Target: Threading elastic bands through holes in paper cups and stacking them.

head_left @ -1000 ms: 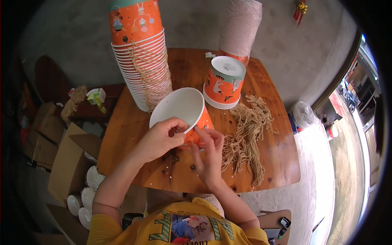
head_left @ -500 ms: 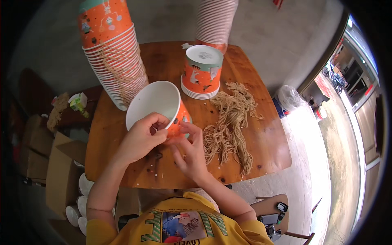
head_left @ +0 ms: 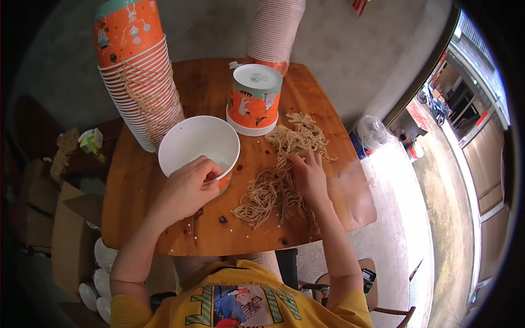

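A wide paper bucket [head_left: 188, 134], white inside and orange outside, stands upright near the middle of the wooden table. My left hand [head_left: 191, 186] is closed over its near right rim, the fingers reaching inside and the thumb beside the rim. To the right lies a loose tangled bundle of tan twine [head_left: 262, 199]. At the middle of that bundle my right hand [head_left: 310, 175] has its fingers bent and pinched on the strands; the fingertips are partly hidden.
A tall stack of upside-down orange buckets [head_left: 145, 82], draped with twine, leans at the back left. Behind the bundle stands a short upside-down stack [head_left: 254, 104]. Farther back rises a plastic-wrapped stack [head_left: 276, 33]. A cardboard box [head_left: 71, 235] sits left, below the wooden table [head_left: 355, 191].
My right hand has left the bucket's side and gone right to the twine. The bucket stands more level, with my left hand still on its rim. The whole view has shifted slightly.
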Demonstrator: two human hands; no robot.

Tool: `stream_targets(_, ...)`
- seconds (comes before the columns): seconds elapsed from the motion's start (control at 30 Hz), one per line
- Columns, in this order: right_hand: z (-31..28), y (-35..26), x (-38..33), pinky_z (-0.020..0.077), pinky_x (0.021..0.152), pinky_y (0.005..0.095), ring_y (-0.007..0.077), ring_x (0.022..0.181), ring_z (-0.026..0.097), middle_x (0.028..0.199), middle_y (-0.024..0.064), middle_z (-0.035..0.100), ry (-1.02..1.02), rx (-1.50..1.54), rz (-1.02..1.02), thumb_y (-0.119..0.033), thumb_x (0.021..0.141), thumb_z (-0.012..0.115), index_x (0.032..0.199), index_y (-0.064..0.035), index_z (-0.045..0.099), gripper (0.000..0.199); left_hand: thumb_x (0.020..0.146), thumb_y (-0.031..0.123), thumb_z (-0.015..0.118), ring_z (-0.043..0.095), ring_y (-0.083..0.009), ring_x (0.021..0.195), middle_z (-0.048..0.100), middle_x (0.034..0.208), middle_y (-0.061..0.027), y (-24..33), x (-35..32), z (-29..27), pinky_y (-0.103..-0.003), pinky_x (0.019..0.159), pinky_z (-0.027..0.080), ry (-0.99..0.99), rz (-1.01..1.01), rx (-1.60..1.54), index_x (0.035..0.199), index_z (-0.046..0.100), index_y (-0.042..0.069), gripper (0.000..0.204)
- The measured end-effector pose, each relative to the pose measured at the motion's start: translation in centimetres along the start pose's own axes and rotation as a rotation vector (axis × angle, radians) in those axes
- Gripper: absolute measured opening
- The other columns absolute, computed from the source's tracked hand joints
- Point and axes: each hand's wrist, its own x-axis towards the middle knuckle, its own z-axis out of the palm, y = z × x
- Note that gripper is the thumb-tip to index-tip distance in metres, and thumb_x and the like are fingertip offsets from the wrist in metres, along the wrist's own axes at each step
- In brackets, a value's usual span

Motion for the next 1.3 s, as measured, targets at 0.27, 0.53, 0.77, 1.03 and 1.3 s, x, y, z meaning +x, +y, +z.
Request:
stream_targets(0.27,-2.1,0.0,4.7,0.0493,0.079,0.0399,0.0294,0.092,0.056,0.095,0.0052,0.06,-0.062,0.111,-0.198,-0.008,0.079,0.066,0.089,-0.0084,0.066,0.009,0.089,0.006,0.059,0.057,-0.0134,0.092,0.058,0.1,-0.0054,0.9,0.8,0.2,-0.027,0.073,0.048,0.167,0.192,0.028,0.108,0.056,0.002,0.02)
stream_targets(0.53,-10.4,-9.6,7.5,0.048,0.062,0.031,0.0228,0.073,0.062,0.084,0.0089,0.062,-0.084,0.641,-0.151,-0.001,0.083,0.068,0.095,-0.0043,0.065,0.013,0.1,0.018,0.054,0.055,-0.0062,0.073,0.061,0.092,-0.0027,4.8,4.6,2.2,-0.021,0.062,0.045,-0.095,0.088,-0.853,0.122,0.05,0.003,0.027)
stream_targets(0.77,-10.1,-9.4,7.1,0.0477,0.061,0.0296,0.0188,0.068,0.06,0.082,0.0082,0.061,0.051,0.596,-0.152,0.002,0.082,0.068,0.094,-0.0032,0.065,0.013,0.102,0.018,0.049,0.05,-0.0049,0.064,0.056,0.072,0.001,4.5,1.6,0.6,-0.02,0.056,0.039,-0.265,-0.193,-0.871,0.109,0.059,0.001,0.021)
stream_targets(1.03,-4.9,-5.0,3.4,0.0486,0.062,0.0311,0.0207,0.067,0.061,0.08,0.0095,0.062,0.036,0.537,0.166,-0.004,0.082,0.069,0.088,-0.0029,0.065,0.007,0.102,0.016,0.047,0.053,-0.0052,0.066,0.058,0.073,0.0003,0.9,-3.9,1.0,-0.02,0.061,0.045,-0.253,-0.319,-0.665,0.105,0.061,0.002,0.02)
stream_targets(1.3,-4.1,-8.8,-2.5,0.0544,0.068,0.0346,0.0248,0.084,0.065,0.115,0.0094,0.061,-0.243,0.305,0.021,-0.003,0.079,0.068,0.118,-0.0104,0.061,0.041,0.096,0.015,0.058,0.061,-0.0173,0.055,0.061,0.064,-0.0075,0.1,-5.6,1.6,-0.032,0.052,0.047,-0.205,-0.335,-0.165,0.089,0.053,0.004,0.014)
